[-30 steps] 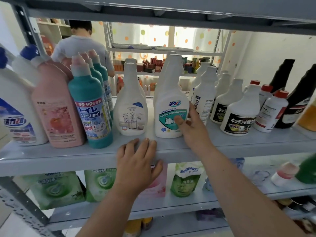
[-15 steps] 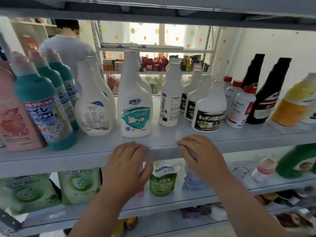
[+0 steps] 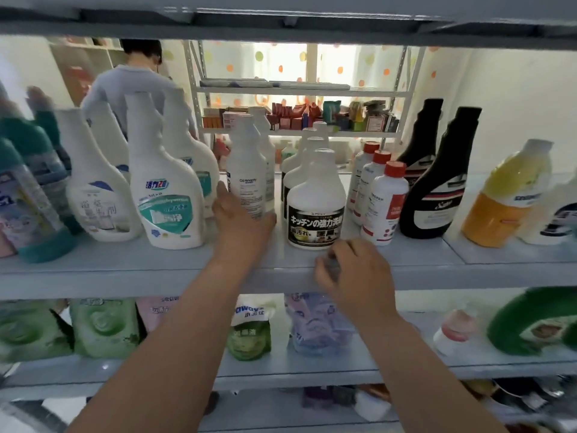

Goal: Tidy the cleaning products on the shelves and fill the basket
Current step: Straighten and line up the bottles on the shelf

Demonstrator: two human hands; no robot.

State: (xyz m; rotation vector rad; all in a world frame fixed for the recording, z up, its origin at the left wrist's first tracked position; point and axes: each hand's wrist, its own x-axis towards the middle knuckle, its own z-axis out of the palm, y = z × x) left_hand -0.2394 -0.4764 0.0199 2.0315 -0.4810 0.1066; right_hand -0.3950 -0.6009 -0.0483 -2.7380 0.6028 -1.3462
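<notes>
On the middle shelf [image 3: 125, 276] stand rows of cleaning bottles. My left hand [image 3: 240, 223] grips the base of a slim white spray bottle with small print [image 3: 246, 170], thumb on its left side and fingers round its right. Beside it stand a white bottle with a teal label [image 3: 165, 195] and a white bottle with a black label [image 3: 315, 214]. My right hand [image 3: 352, 276] rests on the shelf's front edge below the black-label bottle, fingers loosely curled, holding nothing I can make out. No basket is in view.
Red-capped white bottles [image 3: 384, 201], tall black bottles [image 3: 437, 189] and a yellow-orange bottle [image 3: 505, 201] fill the right. Teal bottles [image 3: 28, 195] crowd the left. Green refill pouches [image 3: 103, 326] and a lying green bottle [image 3: 537, 323] sit on the lower shelf. A person [image 3: 131, 79] stands behind.
My left hand rose from the shelf edge and took hold of the slim white bottle. My right hand left the teal-label bottle and dropped to the shelf edge. The view shifted right.
</notes>
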